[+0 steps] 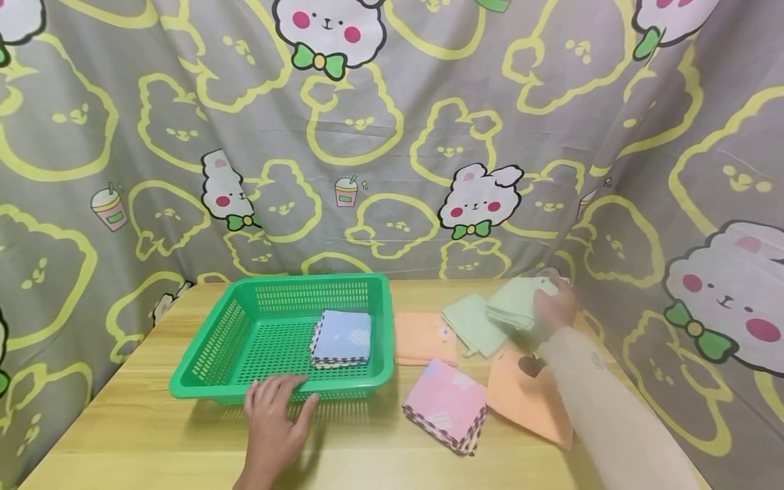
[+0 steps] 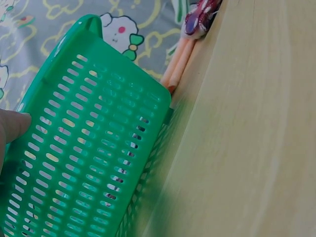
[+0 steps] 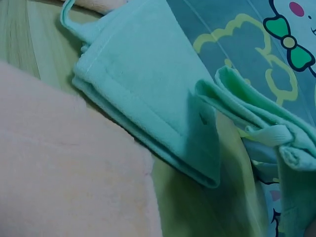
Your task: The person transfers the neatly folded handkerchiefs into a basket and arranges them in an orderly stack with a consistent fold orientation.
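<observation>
My left hand [image 1: 278,422] grips the front rim of a green plastic basket [image 1: 282,393], fingers over the edge; its thumb shows against the basket wall [image 2: 94,138] in the left wrist view. A folded blue towel [image 1: 341,337] with checked edges lies inside. At the back right, my right hand [image 1: 556,305], blurred, holds a folded light green towel [image 1: 514,301] above the table. In the right wrist view, this held towel [image 3: 289,143] shows its hanging loop, while the fingers are mostly out of sight. Another light green towel [image 1: 474,325] lies just left of it.
Beside the basket lies a folded orange towel [image 1: 422,339]. Nearer the front are a pink towel [image 1: 447,401] with checked edges and an orange towel [image 1: 529,401] with a brown heart, partly behind the right sleeve. A patterned curtain [image 1: 392,136] hangs behind the wooden table [image 1: 165,435].
</observation>
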Demonstrator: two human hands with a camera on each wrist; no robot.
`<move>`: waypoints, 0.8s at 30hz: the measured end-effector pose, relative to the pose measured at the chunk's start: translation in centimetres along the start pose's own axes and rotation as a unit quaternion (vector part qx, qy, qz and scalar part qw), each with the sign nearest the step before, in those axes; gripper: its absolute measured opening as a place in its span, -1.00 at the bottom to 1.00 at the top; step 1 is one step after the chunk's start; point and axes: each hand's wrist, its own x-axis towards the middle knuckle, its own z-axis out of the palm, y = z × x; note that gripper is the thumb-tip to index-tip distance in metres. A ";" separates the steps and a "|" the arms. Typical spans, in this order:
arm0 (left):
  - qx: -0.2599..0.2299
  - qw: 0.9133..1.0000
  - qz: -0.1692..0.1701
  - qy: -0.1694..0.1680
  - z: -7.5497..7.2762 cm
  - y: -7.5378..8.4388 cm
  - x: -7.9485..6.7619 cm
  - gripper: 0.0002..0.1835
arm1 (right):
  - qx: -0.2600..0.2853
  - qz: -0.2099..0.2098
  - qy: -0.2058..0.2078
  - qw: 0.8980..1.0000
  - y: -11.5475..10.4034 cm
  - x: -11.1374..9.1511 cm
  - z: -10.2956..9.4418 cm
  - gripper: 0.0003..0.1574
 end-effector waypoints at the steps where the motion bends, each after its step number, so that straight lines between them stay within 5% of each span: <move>1: 0.000 1.000 0.000 0.000 0.0 0.0 0.0 -0.66 | 0.004 0.001 0.001 1.000 -0.2 -0.1 0.0 -0.09; 13: -0.002 1.000 -0.005 -0.002 0.0 0.1 0.1 -0.66 | 0.012 -0.054 0.026 0.998 -0.8 0.0 0.4 -0.40; 19: -0.003 1.000 -0.006 -0.003 -0.1 0.1 0.1 -0.66 | 0.034 -0.037 0.025 0.998 -1.4 -0.4 0.3 -0.27; 24: -0.003 1.000 -0.004 -0.002 -0.1 0.1 0.1 -0.66 | 0.065 -0.006 0.027 0.998 -1.7 -0.3 0.4 -0.45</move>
